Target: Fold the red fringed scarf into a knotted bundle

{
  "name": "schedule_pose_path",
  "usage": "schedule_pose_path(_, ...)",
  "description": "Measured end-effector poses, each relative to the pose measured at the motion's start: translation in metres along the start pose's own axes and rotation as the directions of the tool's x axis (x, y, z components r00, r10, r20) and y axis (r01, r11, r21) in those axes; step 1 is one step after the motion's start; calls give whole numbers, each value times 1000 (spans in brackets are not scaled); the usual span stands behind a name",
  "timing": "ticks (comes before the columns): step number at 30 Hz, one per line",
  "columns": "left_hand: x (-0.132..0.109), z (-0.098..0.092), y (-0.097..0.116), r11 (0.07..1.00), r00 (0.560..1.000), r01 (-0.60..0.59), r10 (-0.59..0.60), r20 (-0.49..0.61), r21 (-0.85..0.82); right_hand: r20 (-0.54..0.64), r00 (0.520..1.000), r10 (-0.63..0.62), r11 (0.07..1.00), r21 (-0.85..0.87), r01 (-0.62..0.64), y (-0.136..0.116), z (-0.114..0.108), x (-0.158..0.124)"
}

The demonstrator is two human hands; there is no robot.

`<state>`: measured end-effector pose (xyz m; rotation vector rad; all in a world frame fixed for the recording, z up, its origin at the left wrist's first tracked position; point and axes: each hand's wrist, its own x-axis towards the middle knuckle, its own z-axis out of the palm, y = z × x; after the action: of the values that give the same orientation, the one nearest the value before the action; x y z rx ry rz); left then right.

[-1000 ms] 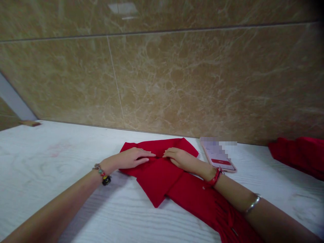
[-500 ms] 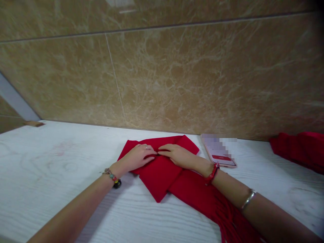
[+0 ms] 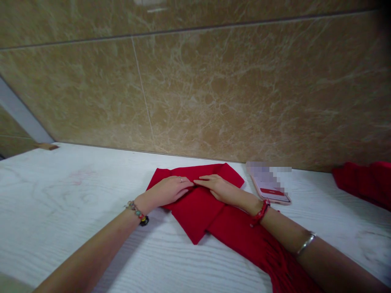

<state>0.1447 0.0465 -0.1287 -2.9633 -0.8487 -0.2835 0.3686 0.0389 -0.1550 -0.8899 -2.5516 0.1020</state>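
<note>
A red fringed cloth lies folded on the white wood-grained table. Its lower right part runs under my right forearm and ends in fringe. My left hand, with a ring on one finger, rests flat on the upper left of the folds. On the upper right of the folds lies my right hand, its fingers stretched toward the left. The fingertips of both hands nearly meet at the middle of the cloth. Neither hand grips the fabric.
Right of the cloth, near the wall, lies a phone with a partly blurred screen. Another red cloth sits at the far right. A tiled wall borders the table's back edge. A small brown piece is at the back left corner.
The whole view has shifted slightly, so things appear a little further right. My hands look slightly flatter on the cloth, which keeps its folded shape.
</note>
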Motion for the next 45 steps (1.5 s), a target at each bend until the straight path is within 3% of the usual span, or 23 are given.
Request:
schedule_pose_path(7, -9, -18, -9, 997, 989, 63, -56, 134, -49, 32, 997, 71, 996, 52, -73, 4, 0, -6)
schedule_pose_path(14, -11, -11, -27, 991, 992, 126, -127, -1, -50, 0, 1000, 12, 1000, 2, -12, 2, -4, 0)
schedule_pose_path(18, -15, -11, -38, 975, 972, 223, -224, 66, 26, -7, 1000, 31, 999, -25, -31, 3, -2, -2)
schedule_pose_path(22, -19, -17, -36, 961, 961, 261, -268, 69, 89, -4, 1000, -20, 999, -42, 19, 2, -4, -2)
schedule_pose_path(24, -18, -18, -30, 971, 973, 227, -229, 22, 77, 30, 998, -54, 998, -28, 54, 2, -5, -1)
schedule_pose_path(27, -12, -13, -16, 996, 996, 81, -82, -46, -21, 75, 995, -67, 998, -15, 68, 2, -5, 2)
schedule_pose_path(31, -1, -3, -3, 995, 1000, -28, 28, -4, -91, 8, 999, -51, 997, -60, 51, 3, -4, 2)
schedule_pose_path(40, 7, 0, -11, 989, 995, 95, -93, 17, -116, 33, 999, 37, 988, -153, -31, 2, -4, 2)
schedule_pose_path(45, 4, 2, -13, 987, 995, 104, -104, 3, -120, 55, 998, 33, 995, -93, -27, 0, -13, 5)
